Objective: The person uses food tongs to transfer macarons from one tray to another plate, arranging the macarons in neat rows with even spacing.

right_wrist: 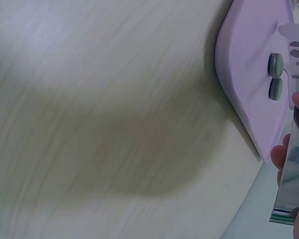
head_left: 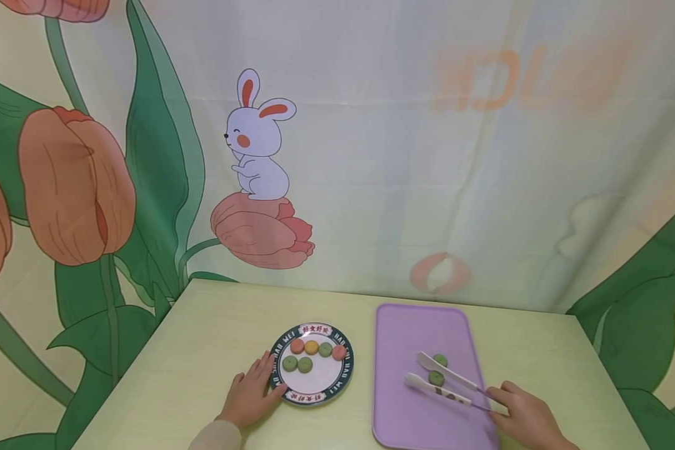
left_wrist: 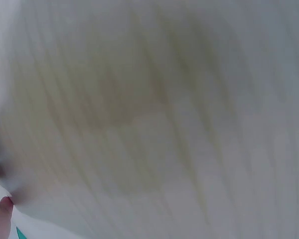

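Right grip: we see fingers and thumb curled round the handle end of the tongs, beside the tray's right edge.
Tongs: two pale arms, spread apart, slanting in over the purple tray.
Purple tray: we count two green pieces on it. The nearer green macaron sits between the tongs' arms; whether either arm touches it, we cannot tell. The farther green macaron lies just past the upper arm, partly covered by it.
Left grip: fingers extended, fingertips and thumb at the left rim of the plate.
Plate: we count six macarons on its white middle. The upper row runs red-orange macaron, yellow macaron, green macaron, pink macaron; a green pair lies below, towards the left.
Worktop: pale yellow-green, carrying plate and tray side by side, apart.
Backdrop: we see a rabbit and tulips printed behind.
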Motion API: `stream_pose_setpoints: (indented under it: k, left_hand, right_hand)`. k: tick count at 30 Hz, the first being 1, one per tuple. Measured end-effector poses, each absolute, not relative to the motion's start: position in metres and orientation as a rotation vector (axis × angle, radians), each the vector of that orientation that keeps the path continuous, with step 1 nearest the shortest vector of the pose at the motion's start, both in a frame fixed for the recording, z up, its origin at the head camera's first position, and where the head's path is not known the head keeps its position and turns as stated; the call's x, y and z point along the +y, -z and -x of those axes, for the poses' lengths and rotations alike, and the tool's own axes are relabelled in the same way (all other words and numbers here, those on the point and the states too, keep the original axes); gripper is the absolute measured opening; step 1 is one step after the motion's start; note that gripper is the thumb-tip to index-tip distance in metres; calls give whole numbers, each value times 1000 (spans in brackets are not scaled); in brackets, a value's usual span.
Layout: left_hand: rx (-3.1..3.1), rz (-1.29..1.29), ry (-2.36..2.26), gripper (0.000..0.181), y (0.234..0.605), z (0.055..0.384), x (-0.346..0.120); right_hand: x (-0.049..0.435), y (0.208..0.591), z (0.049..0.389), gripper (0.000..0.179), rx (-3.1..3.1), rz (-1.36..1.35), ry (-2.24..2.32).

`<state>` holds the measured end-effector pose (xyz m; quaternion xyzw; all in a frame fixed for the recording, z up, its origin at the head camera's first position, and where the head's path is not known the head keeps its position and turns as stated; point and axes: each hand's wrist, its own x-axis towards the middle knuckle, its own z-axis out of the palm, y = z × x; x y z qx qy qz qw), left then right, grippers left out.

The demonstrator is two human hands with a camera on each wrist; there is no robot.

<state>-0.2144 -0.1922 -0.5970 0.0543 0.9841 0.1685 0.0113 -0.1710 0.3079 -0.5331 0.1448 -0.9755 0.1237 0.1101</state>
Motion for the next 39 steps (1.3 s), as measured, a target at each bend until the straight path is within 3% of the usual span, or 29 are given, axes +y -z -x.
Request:
stream_pose_setpoints:
  k: [39]
  left_hand:
    - [3076, -171, -521, 76, 597, 216, -193]
  right_hand:
    - [323, 534, 167, 26, -3094, -247, -388]
